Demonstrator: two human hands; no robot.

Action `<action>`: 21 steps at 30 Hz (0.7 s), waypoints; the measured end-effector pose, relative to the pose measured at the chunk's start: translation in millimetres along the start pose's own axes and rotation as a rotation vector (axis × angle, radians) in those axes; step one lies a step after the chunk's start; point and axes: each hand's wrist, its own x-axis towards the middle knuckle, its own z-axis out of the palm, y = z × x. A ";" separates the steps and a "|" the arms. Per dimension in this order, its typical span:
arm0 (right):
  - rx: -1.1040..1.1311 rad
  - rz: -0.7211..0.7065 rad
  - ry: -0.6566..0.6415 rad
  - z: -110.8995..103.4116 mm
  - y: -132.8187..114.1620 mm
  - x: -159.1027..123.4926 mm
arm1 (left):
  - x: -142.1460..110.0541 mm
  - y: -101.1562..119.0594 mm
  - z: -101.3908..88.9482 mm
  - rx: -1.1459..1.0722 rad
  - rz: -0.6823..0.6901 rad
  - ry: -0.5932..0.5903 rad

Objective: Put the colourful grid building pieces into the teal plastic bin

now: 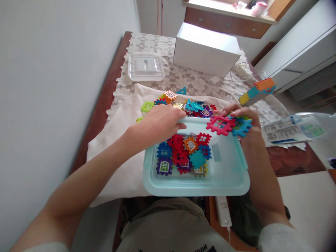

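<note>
Here, the right hand (251, 114) pinches bright toy squares (220, 125) over the blue tray's (228, 175) far right corner. The left hand (161, 120) curls by the tray's far edge; I can't tell if it holds anything.

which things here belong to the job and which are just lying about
Seemingly in use:
red and blue notched plastic pieces in the right hand
translucent turquoise plastic container
multicoloured notched plastic pieces inside it and heaped behind it

Probably lying about:
clear plastic lid or tray
rectangular white box
clear plastic bottle
</note>
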 end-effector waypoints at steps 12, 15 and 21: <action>0.081 0.144 -0.205 5.2 -4.0 -3.7 | 1.2 5.6 -8.3 0.017 -0.049 -0.072; 0.005 0.240 -0.183 2.7 -10.8 -7.1 | 1.4 6.2 -9.2 0.017 -0.051 -0.072; 0.019 0.284 -0.089 11.8 -9.9 -11.5 | 0.7 6.0 -11.4 -0.010 -0.055 -0.073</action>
